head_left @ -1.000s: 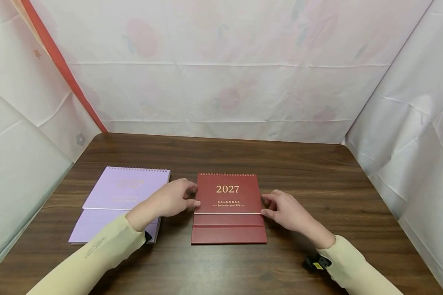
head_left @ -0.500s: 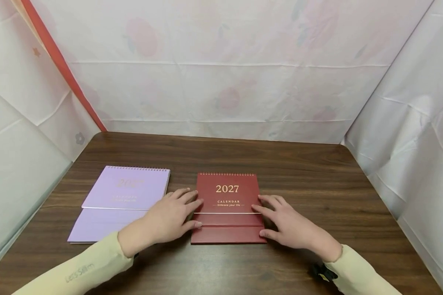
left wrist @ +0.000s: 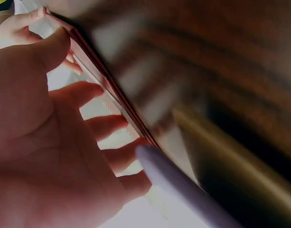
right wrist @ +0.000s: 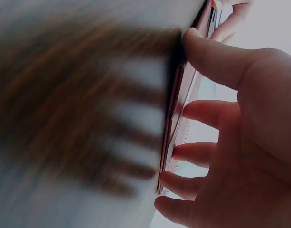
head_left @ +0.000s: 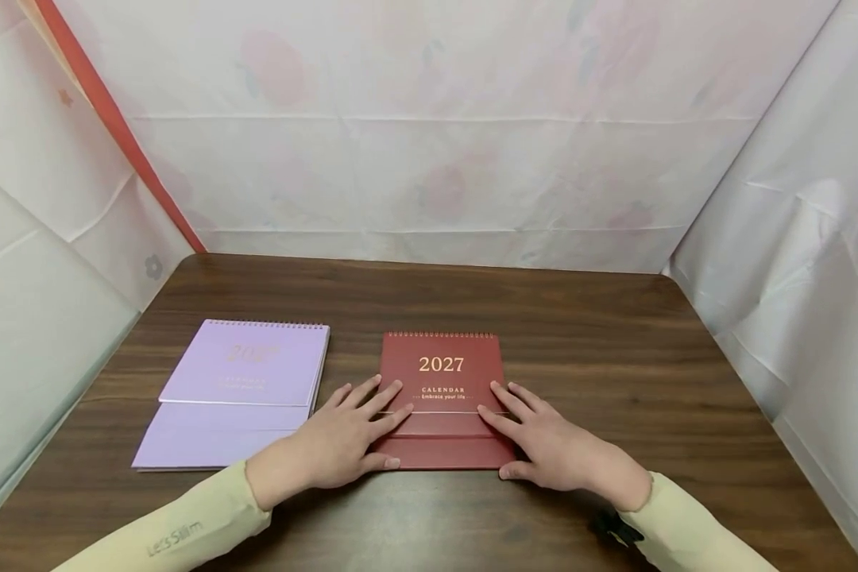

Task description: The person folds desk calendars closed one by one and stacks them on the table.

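A dark red 2027 desk calendar (head_left: 443, 377) lies flat on the brown wooden table, its spiral binding on the far side. Spread fingers of my left hand (head_left: 336, 445) rest on its left edge, the thumb at the near left corner. On the opposite edge, my right hand (head_left: 561, 449) touches the cover with its fingers fanned out and the thumb by the near right corner. Both wrist views show the fingertips along the calendar's thin side, palms raised off the table. A lilac 2027 desk calendar (head_left: 246, 361) lies left of my left hand.
The brown wooden table (head_left: 600, 342) runs back to a pale patterned curtain (head_left: 429, 159). More white cloth hangs on the left and right, and a red strip (head_left: 107, 103) edges the left corner.
Both hands have gone from bent fingers beside the red calendar to spread fingers on its edges, sliding inward and toward the near side. The calendars stay put.
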`<state>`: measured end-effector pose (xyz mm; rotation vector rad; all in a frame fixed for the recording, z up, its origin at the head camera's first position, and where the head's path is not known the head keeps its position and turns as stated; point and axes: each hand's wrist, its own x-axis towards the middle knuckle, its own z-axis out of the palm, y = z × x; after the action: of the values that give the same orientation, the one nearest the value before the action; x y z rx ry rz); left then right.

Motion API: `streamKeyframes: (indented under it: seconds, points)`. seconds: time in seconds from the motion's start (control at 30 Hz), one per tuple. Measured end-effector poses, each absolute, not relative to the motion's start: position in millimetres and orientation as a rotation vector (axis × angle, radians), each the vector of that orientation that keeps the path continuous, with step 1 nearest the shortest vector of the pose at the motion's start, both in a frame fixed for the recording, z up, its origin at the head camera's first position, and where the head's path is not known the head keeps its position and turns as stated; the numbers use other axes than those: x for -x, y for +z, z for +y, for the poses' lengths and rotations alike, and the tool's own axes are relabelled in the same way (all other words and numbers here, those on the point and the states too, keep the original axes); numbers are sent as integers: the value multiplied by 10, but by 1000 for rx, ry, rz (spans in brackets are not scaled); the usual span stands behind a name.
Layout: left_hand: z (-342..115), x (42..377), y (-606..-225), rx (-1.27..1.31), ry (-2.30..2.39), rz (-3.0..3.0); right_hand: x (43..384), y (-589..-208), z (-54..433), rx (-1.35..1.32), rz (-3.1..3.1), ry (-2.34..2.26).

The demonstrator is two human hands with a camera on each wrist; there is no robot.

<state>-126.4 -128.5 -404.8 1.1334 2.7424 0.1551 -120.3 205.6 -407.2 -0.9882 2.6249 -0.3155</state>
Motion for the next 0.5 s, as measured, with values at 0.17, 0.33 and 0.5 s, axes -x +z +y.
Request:
streamKeyframes:
  seconds: [0.17, 0.33, 0.5]
  points:
    - [-1295, 1274, -4046, -1145, 147, 2749, 1221, -4055, 2042, 987, 2632, -311]
    - [-1296, 1283, -4063, -1127, 183, 2752, 1242, -4067, 2060, 968, 2621, -382]
    - [-1293, 1296, -4075, -991, 250, 2772, 1256, -4072, 2069, 896, 2620, -464]
